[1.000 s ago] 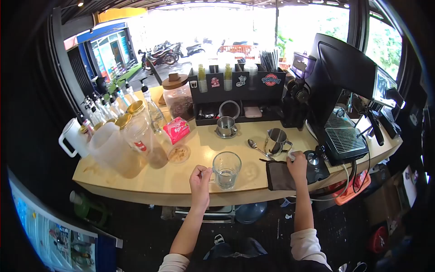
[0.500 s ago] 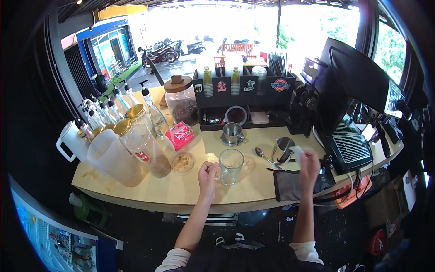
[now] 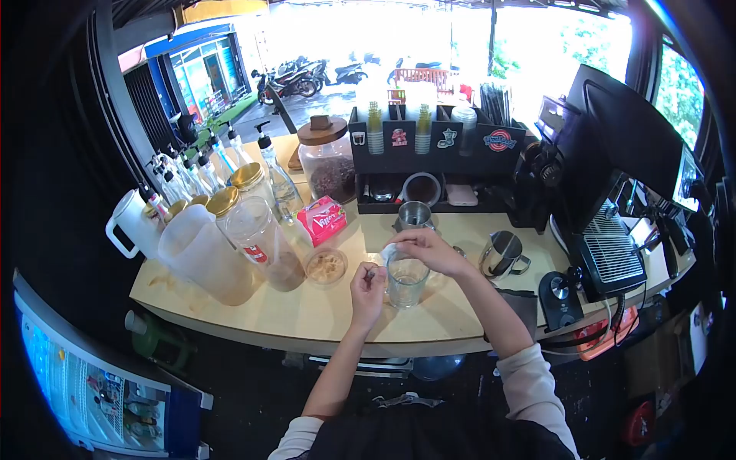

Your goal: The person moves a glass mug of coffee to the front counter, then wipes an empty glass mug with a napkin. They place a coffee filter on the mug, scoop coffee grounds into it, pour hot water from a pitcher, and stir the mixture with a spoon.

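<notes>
A clear glass mug [image 3: 408, 291] stands upright on the counter in front of me. My left hand [image 3: 366, 297] is closed at its handle side, with a small dark spot showing between the fingertips. Over the mug's rim, my right hand [image 3: 426, 251] pinches a small whitish, tissue-like piece [image 3: 390, 251]. That hand covers part of the mug's opening. Just behind it sits a metal drip filter cup [image 3: 414, 215]. A spoon [image 3: 459, 251] is mostly hidden by my right arm. Farther right is a steel pitcher [image 3: 502, 254].
Left of the mug are a small dish of tan powder [image 3: 326, 266], a pink packet [image 3: 323, 221], a tall clear jar [image 3: 264, 249] and a plastic jug [image 3: 203, 257]. A black cup organizer [image 3: 437, 157] stands behind. A dark cloth [image 3: 521, 310] and an espresso machine [image 3: 609, 253] are right.
My right hand has moved left from beside the pitcher to above the mug, bringing the whitish piece. My left hand stays at the mug's handle. The view has shifted slightly.
</notes>
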Action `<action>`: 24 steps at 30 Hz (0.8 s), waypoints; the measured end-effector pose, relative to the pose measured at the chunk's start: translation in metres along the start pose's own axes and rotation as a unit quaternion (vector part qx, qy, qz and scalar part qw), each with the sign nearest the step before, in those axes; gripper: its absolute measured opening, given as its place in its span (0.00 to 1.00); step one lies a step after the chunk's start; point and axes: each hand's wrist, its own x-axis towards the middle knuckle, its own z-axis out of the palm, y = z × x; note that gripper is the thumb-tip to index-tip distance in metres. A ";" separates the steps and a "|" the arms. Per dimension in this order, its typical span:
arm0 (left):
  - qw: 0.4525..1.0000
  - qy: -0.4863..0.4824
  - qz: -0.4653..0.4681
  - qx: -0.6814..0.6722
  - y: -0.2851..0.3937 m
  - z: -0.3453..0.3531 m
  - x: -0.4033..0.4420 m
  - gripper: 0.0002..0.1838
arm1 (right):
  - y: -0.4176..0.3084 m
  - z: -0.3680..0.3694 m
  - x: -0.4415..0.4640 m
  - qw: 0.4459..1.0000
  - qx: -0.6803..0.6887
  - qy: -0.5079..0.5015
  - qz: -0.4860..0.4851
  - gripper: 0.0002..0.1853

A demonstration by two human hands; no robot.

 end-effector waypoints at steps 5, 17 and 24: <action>1.000 -0.014 -0.003 0.000 0.003 0.005 0.000 0.10 | -0.001 -0.002 -0.025 0.996 -0.009 0.088 -0.009 0.12; 0.995 -0.066 -0.062 -0.044 -0.003 -0.005 0.009 0.11 | -0.059 0.001 -0.038 0.803 -0.564 -0.052 -0.187 0.27; 0.994 -0.072 -0.071 -0.043 0.003 -0.003 0.010 0.12 | -0.068 -0.011 -0.050 0.746 -0.646 -0.099 -0.130 0.37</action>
